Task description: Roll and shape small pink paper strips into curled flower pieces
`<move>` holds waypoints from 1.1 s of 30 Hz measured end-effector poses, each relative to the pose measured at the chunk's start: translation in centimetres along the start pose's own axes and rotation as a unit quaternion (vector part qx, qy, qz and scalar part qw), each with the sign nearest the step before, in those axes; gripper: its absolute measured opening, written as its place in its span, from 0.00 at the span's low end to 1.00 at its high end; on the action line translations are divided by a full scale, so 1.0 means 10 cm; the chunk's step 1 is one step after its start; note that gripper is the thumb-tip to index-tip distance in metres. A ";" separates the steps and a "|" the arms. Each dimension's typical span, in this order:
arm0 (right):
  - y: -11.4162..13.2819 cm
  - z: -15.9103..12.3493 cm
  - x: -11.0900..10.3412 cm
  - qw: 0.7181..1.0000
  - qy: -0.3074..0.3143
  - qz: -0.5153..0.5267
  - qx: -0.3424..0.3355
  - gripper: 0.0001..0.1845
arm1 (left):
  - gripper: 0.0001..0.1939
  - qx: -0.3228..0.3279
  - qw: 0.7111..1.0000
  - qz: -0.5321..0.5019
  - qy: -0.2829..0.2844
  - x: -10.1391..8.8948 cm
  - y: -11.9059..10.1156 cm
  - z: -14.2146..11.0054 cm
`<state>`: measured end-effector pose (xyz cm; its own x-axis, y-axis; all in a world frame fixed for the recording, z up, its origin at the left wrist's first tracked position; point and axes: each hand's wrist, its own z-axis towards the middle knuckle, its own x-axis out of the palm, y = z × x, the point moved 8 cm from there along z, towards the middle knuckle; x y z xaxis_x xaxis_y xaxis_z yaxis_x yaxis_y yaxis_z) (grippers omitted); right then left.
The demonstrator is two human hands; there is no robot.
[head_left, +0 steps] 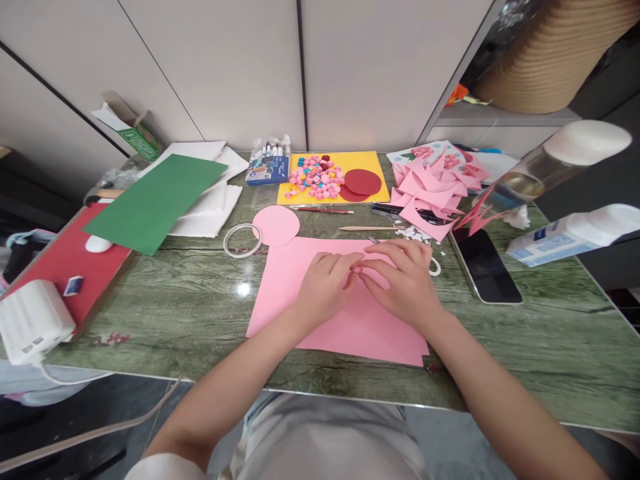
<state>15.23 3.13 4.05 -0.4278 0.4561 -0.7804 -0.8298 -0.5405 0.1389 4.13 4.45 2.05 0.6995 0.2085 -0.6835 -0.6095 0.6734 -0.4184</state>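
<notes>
Over a sheet of pink paper [300,293], my left hand [327,283] and my right hand [405,283] meet at the fingertips. Between their pinched thumbs and index fingers is a small pink piece [357,269], partly hidden, likely paper. Just beyond the sheet's left corner lies a pink paper disc [277,225] beside a roll of tape [226,241]. Past my right hand, one white scissor-like loop [435,267] shows, the rest covered. A pencil [367,229] and small white paper scraps [417,234] lie just beyond my fingers.
Small pink balls [315,177] and dark red discs [363,181] rest on yellow card [295,197] at the back. Pink offcuts [430,187], a phone [485,267] and a white bottle [575,233] stand right. Green card [157,200] and a white charger [35,320] lie left.
</notes>
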 end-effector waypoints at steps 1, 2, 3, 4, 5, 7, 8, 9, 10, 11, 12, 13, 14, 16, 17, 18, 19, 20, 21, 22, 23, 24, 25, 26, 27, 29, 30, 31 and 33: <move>0.01 0.00 -0.01 1.000 -0.009 -0.007 -0.011 0.05 | 0.14 0.017 1.000 0.018 -0.002 0.01 -0.02 -0.01; 0.02 0.00 -0.02 1.000 -0.017 -0.013 -0.020 0.05 | 0.14 0.028 0.999 0.029 -0.005 0.01 -0.03 -0.01; 0.03 0.00 -0.03 0.999 -0.024 -0.017 -0.027 0.05 | 0.14 0.035 0.999 0.036 -0.009 0.01 -0.04 -0.01; 0.04 0.00 -0.04 0.999 -0.028 -0.021 -0.033 0.05 | 0.14 0.040 0.998 0.041 -0.015 0.00 -0.05 -0.01; 0.04 0.00 -0.04 0.999 -0.030 -0.024 -0.037 0.05 | 0.14 0.044 0.998 0.044 -0.018 -0.01 -0.06 -0.01; 0.05 0.01 -0.06 0.998 -0.033 -0.030 -0.043 0.05 | 0.13 0.050 0.997 0.048 -0.021 -0.02 -0.08 -0.01; 0.06 0.01 -0.07 0.998 -0.037 -0.032 -0.047 0.05 | 0.13 0.050 0.997 0.046 -0.024 -0.03 -0.08 -0.01; 0.06 0.01 -0.08 0.997 -0.043 -0.035 -0.050 0.05 | 0.14 0.045 0.998 0.041 -0.028 -0.04 -0.09 0.00; 0.07 0.01 -0.09 0.997 -0.050 -0.037 -0.054 0.06 | 0.15 0.036 0.998 0.032 -0.034 -0.06 -0.08 0.00; 0.07 0.01 -0.10 0.996 -0.058 -0.039 -0.058 0.07 | 0.16 0.023 0.999 0.018 -0.039 -0.08 -0.07 0.00; 0.07 0.01 -0.11 0.995 -0.064 -0.039 -0.061 0.07 | 0.18 0.007 0.999 0.000 -0.042 -0.09 -0.06 0.01; 0.07 0.00 -0.12 0.995 -0.069 -0.039 -0.062 0.08 | 0.19 -0.012 0.999 -0.022 -0.041 -0.10 -0.04 0.01; 0.07 0.00 -0.13 0.995 -0.074 -0.036 -0.061 0.08 | 0.20 -0.032 0.998 -0.048 -0.038 -0.11 -0.02 0.02; 0.05 0.01 -0.16 0.995 -0.081 -0.026 -0.055 0.08 | 0.20 -0.071 0.991 -0.106 -0.030 -0.12 0.01 0.02; 0.03 0.01 -0.17 0.995 -0.086 -0.019 -0.050 0.08 | 0.20 -0.088 0.987 -0.136 -0.026 -0.12 0.02 0.02; 0.02 0.01 -0.19 0.995 -0.090 -0.010 -0.042 0.08 | 0.19 -0.101 0.981 -0.165 -0.026 -0.13 0.03 0.03; 0.00 0.01 -0.20 0.995 -0.094 0.001 -0.032 0.08 | 0.18 -0.111 0.975 -0.193 -0.027 -0.13 0.04 0.03; -0.02 0.02 -0.22 0.995 -0.096 0.014 -0.021 0.07 | 0.18 -0.119 0.968 -0.219 -0.030 -0.14 0.04 0.03; -0.04 0.02 -0.22 0.995 -0.097 0.028 -0.010 0.07 | 0.17 -0.126 0.961 -0.242 -0.035 -0.14 0.05 0.02; -0.06 0.02 -0.23 0.994 -0.097 0.040 0.000 0.07 | 0.17 -0.133 0.955 -0.264 -0.040 -0.14 0.06 0.02; -0.07 0.02 -0.23 0.994 -0.096 0.051 0.008 0.07 | 0.17 -0.139 0.948 -0.282 -0.045 -0.14 0.07 0.01; -0.08 0.02 -0.23 0.994 -0.093 0.061 0.015 0.06 | 0.16 -0.144 0.943 -0.297 -0.050 -0.14 0.08 0.01; -0.09 0.02 -0.23 0.993 -0.091 0.069 0.021 0.06 | 0.15 -0.145 0.939 -0.307 -0.054 -0.13 0.09 0.01; -0.10 0.03 -0.23 0.993 -0.088 0.076 0.025 0.06 | 0.15 -0.145 0.937 -0.313 -0.058 -0.14 0.09 0.01; -0.10 0.03 -0.23 0.992 -0.085 0.084 0.029 0.06 | 0.14 -0.143 0.936 -0.315 -0.060 -0.14 0.09 0.01; -0.10 0.03 -0.22 0.991 -0.078 0.100 0.032 0.07 | 0.12 -0.138 0.938 -0.312 -0.065 -0.15 0.09 0.01; -0.10 0.04 -0.22 0.991 -0.076 0.108 0.034 0.07 | 0.12 -0.136 0.938 -0.311 -0.066 -0.16 0.09 0.01; -0.10 0.04 -0.22 0.990 -0.075 0.116 0.035 0.07 | 0.11 -0.136 0.938 -0.312 -0.067 -0.16 0.10 0.01; -0.11 0.05 -0.22 0.988 -0.072 0.133 0.040 0.07 | 0.11 -0.138 0.935 -0.320 -0.065 -0.16 0.10 0.01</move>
<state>16.96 3.09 5.93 -0.6763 0.4042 -0.6159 -0.7041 -0.6005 0.3791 2.46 4.89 2.78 0.9825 -0.0775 -0.1697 -0.1117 0.4841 -0.8679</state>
